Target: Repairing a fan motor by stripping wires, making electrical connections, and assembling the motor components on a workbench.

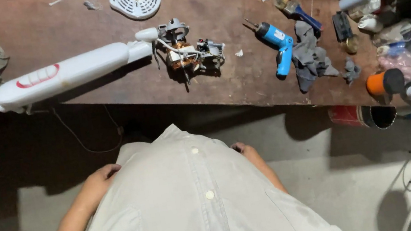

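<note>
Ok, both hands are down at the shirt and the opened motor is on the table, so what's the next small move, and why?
Probably bring the right hand up toward the blue electric screwdriver. Both it and the left hand rest empty against the shirt, away from the table, while the exposed motor on the white handle lies untouched, with the screwdriver just to its right.

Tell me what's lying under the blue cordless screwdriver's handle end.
A crumpled grey cloth lies beside and partly under the blue cordless screwdriver, on the brown table. Anything beneath the cloth is hidden.
</note>
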